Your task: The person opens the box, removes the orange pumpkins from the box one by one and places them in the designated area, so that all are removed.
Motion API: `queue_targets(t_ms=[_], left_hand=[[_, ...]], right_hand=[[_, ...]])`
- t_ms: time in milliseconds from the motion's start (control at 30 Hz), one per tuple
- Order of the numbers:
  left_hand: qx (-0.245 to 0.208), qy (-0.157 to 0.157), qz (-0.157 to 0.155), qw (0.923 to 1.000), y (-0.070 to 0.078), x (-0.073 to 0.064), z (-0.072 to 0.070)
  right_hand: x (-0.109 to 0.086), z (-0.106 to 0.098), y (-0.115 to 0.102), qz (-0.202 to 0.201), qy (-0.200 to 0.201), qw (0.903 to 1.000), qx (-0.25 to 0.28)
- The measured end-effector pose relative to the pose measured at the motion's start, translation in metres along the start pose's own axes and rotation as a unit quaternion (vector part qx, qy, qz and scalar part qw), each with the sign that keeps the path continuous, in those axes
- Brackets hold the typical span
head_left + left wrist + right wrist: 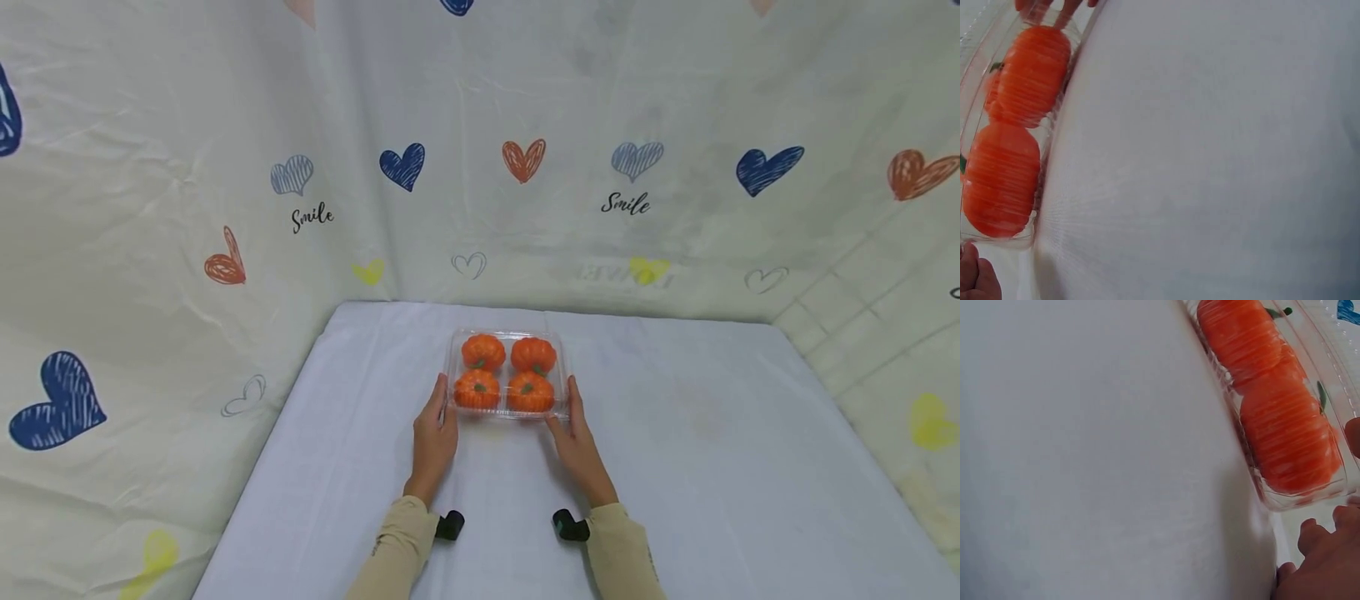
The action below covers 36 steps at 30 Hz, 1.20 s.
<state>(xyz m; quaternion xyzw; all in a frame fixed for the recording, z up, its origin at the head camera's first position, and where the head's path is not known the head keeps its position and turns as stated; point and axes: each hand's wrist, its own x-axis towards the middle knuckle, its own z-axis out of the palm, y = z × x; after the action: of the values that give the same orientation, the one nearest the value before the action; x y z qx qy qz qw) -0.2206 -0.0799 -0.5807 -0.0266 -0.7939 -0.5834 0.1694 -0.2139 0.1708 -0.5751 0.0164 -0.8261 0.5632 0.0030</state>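
Two arms in long tan cloth sleeves come in from the near side. The left sleeve (pixel 393 550) leans to the right, and the right sleeve (pixel 624 554) leans to the left. Each sleeve stops at the wrist, where a small black piece (pixel 450 526) pokes out on the inner side. The bare left hand (pixel 435 442) and the bare right hand (pixel 581 450) reach to the far side, a little apart, with their thumbs on the inner sides. Both hands grip with thumb and fingers. In the right wrist view, the right hand's fingers (pixel 1315 537) are bent and its thumb (pixel 1354 434) sits farther up.
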Motion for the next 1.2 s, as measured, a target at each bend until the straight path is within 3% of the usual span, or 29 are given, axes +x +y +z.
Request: queue_targets(t_ms=[433, 667, 767, 900, 1033, 1200], left_hand=[[0.002, -0.017, -0.015, 0.9997, 0.0, -0.001, -0.002], [-0.009, -0.04, -0.037, 0.9985, 0.001, 0.005, -0.007], [-0.008, -0.063, -0.06, 0.9962, 0.002, 0.01, -0.01], [0.036, -0.112, -0.084, 0.9894, -0.001, 0.017, -0.012], [0.074, -0.138, -0.08, 0.9844, -0.002, 0.02, -0.014], [0.083, -0.157, -0.066, 0.9818, 0.001, 0.021, -0.017]], right_hand=[[-0.004, -0.012, -0.005, 0.007, -0.013, 0.9994, 0.032], [0.001, -0.018, -0.004, -0.033, 0.006, 0.9991, 0.025], [0.004, -0.023, -0.011, -0.036, 0.007, 0.9993, 0.013], [0.012, -0.031, -0.023, -0.065, 0.004, 0.9978, 0.013], [0.024, -0.038, -0.037, -0.096, -0.006, 0.9949, 0.031], [0.039, -0.052, -0.057, -0.103, -0.017, 0.9935, 0.046]])
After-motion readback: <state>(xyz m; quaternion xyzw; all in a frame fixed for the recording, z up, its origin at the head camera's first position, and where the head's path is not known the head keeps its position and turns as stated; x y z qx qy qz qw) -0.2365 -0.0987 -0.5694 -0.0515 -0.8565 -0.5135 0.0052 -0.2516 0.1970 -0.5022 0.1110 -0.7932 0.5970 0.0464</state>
